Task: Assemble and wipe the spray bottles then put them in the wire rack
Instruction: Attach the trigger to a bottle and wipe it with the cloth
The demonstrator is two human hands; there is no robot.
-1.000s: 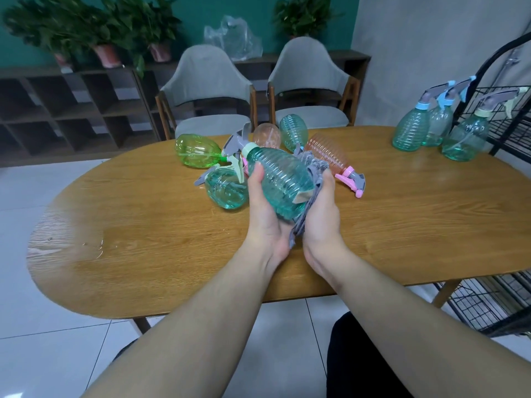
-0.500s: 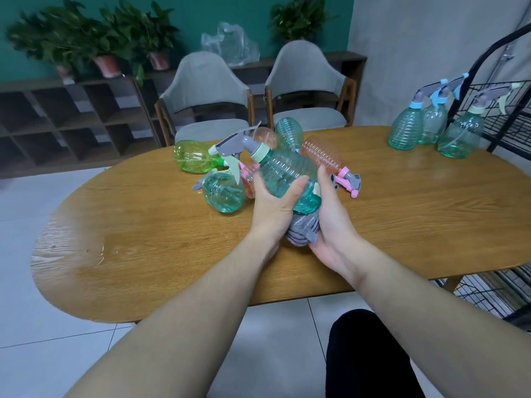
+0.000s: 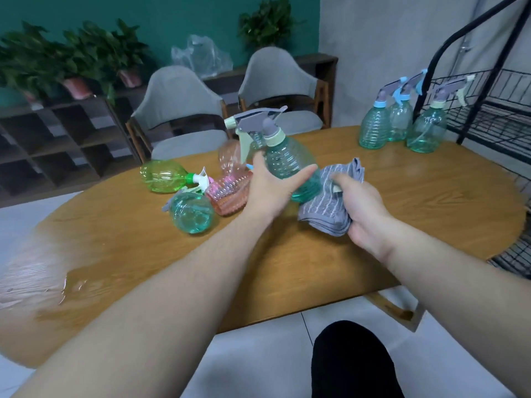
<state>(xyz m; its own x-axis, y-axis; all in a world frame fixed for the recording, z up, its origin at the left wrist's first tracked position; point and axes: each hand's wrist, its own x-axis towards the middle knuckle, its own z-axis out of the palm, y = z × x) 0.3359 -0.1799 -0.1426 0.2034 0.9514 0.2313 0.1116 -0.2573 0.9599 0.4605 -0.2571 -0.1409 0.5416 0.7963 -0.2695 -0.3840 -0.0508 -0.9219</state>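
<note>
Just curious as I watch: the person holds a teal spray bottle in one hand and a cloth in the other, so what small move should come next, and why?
Probably carry the teal bottle right to stand with the three finished bottles beside the wire rack. The left hand holds it upright, sprayer on, and the right hand holds the grey cloth beside its base.

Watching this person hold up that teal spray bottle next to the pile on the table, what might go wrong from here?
1. The left hand holds the teal spray bottle alone, by its smooth lower body; if the grip slips it may drop onto the pink bottle and teal bottle lying beneath.
2. Those round bottles and the green bottle lie on their sides, so a knock might roll them.
3. The grey cloth bunched in the right hand could snag the trigger.
</note>
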